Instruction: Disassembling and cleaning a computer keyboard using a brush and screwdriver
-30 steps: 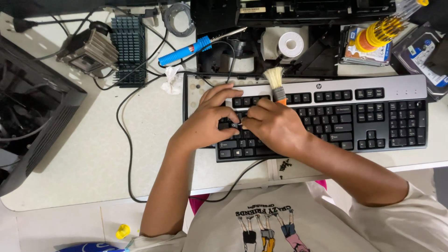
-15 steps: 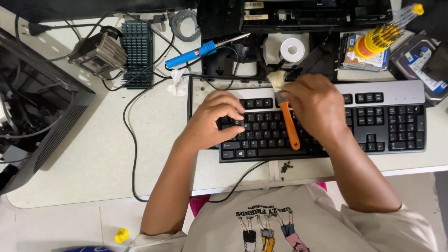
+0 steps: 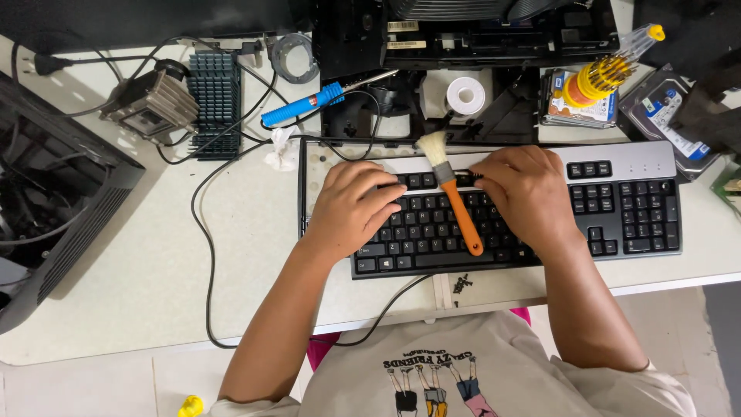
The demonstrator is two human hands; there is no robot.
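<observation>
I see the brush (image 3: 454, 199) lying loose across the keyboard (image 3: 494, 212), between my hands, orange handle toward me. My left hand (image 3: 351, 208) rests spread on the keys, gripping nothing. My right hand (image 3: 529, 193) presses fingertips on the top row, empty too.

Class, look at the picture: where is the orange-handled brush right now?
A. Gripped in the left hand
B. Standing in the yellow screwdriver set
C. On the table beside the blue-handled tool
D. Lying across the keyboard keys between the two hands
D: the orange-handled brush lies on the keyboard, bristles toward the top edge, between the left hand and right hand.
</observation>
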